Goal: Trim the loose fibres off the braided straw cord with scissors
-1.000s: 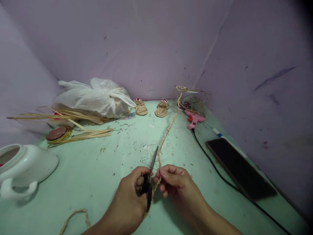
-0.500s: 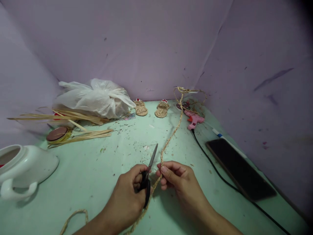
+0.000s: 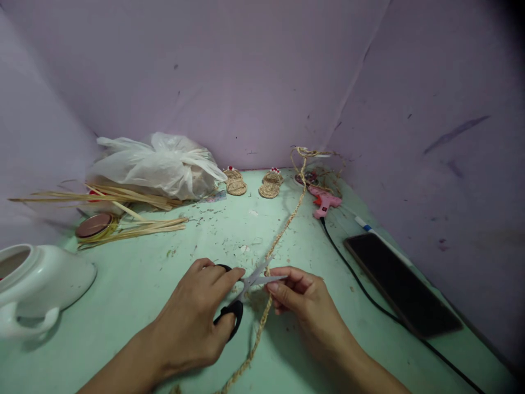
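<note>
My left hand (image 3: 205, 312) is closed around the black handles of a pair of scissors (image 3: 255, 278), with fingers in the loops. The blades are spread and straddle a braided straw cord (image 3: 287, 220). My right hand (image 3: 301, 293) pinches this cord between thumb and fingers, right beside the lower blade. From the pinch the cord runs up to a loose tangle at the back of the table, and its other end trails down to the bottom edge of the view. Two small woven sandals (image 3: 235, 181) with red and white beads stand at the back.
A pink glue gun (image 3: 326, 201) with a black cable lies at right, near a dark phone (image 3: 402, 284) and a pen. At left are a white ceramic pot (image 3: 53, 279), straw strips (image 3: 135, 230), a round tin (image 3: 95, 225) and a tied plastic bag (image 3: 164, 164).
My left hand has turned the scissors from pointing upward to pointing right. The blades have opened and moved onto the cord. My right hand keeps its pinch in nearly the same place.
</note>
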Demonstrator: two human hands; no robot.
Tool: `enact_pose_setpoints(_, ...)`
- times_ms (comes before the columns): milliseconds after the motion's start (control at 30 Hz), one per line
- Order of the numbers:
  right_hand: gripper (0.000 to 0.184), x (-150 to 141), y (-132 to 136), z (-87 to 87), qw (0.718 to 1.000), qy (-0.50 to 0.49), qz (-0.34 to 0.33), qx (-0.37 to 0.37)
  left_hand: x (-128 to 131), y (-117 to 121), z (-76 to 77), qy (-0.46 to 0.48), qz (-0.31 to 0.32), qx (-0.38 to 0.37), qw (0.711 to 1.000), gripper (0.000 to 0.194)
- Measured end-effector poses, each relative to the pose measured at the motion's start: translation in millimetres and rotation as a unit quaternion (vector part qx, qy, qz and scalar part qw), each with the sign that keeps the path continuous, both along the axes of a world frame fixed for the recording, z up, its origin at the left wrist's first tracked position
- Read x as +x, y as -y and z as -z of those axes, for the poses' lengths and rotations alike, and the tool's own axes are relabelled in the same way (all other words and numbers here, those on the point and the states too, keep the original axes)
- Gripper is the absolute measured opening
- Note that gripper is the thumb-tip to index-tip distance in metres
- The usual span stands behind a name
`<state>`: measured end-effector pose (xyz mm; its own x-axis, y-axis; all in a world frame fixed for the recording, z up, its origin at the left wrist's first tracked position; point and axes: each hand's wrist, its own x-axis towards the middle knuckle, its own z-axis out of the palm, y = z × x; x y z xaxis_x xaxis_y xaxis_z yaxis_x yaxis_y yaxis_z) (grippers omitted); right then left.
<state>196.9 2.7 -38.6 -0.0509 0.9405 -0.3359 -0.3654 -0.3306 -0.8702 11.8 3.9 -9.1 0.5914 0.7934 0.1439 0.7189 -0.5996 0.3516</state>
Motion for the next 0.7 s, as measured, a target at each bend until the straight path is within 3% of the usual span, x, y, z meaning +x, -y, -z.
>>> enact_pose_setpoints(167, 0.021, 0.2, 0.7, -1.5, 1.0, 0.015, -0.016, -0.014, -2.7, -0.3, 3.3, -0.034, 0.018, 0.027, 0.999, 0.056)
enact_pose_setpoints(700, 0.018, 2.1, 3.2, -2.1, 0.997, -0.052, -0.056, -0.017, -8.9, -5.5, 13.4, -0.017, 0.049, 0.148, 0.988, 0.053)
